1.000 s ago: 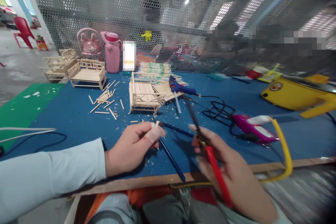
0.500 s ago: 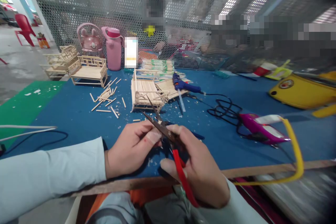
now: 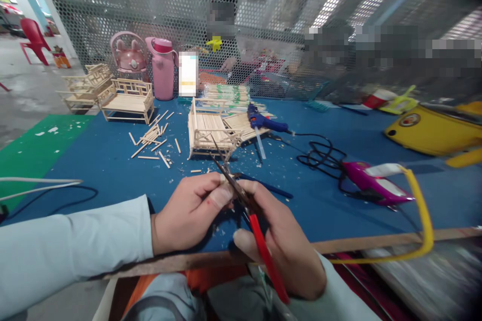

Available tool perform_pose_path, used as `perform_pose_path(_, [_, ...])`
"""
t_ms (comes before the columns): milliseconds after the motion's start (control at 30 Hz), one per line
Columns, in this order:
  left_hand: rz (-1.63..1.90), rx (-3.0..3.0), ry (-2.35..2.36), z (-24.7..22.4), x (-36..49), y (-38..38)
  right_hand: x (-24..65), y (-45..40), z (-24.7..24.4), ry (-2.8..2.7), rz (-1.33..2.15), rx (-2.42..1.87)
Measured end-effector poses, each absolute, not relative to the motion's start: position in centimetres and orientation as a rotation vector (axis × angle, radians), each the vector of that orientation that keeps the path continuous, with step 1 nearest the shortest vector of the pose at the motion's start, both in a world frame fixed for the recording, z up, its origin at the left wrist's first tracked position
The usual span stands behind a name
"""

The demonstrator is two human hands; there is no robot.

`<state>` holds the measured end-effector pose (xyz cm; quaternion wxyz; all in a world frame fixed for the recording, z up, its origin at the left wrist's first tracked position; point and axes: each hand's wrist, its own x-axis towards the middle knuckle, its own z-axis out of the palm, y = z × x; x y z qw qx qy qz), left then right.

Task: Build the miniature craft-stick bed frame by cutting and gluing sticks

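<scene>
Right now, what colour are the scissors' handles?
The scissors' handles are red, best seen in the head view.

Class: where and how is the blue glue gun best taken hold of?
Probably by the handle, from the right: this slim part of the blue glue gun points that way, while the glue stick juts toward the camera. Mind the cord at the handle's end.

Scissors w/ dull dark metal blades & smooth red plastic grips, as I see on my feed. Mini bench = matt bare wood; tabletop matt blue; bottle smooth pink plastic; screen perf. metal.
</scene>
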<state>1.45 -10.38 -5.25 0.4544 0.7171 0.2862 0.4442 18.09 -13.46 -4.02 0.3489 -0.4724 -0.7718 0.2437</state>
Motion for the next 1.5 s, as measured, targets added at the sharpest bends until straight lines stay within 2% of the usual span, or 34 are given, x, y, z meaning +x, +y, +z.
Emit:
perform_pose_path(333, [1.035, 1.763, 0.796, -4.7, 1.4, -10.4, 19.1, -13.4, -4.4, -1.961, 0.486, -1.306])
perform_pose_path(567, [0.912, 1.743, 0.664, -4.8, 1.3, -10.4, 18.5, -13.1, -3.0, -1.621, 0.774, -1.231])
perform_pose_path(800, [0.767, 1.721, 0.554, -4.8, 1.4, -10.7, 17.1, -12.5, -3.2, -1.514, 0.857, -1.029])
perform_pose_path(1000, [0.823, 1.781, 0.688, -4.8, 1.2, -10.2, 17.4, -12.4, -2.6, -1.538, 0.820, -1.158])
perform_pose_path(1500, [0.836, 1.790, 0.661, -4.8, 1.3, -9.6, 17.3, -11.9, -3.2, -1.451, 0.751, -1.207])
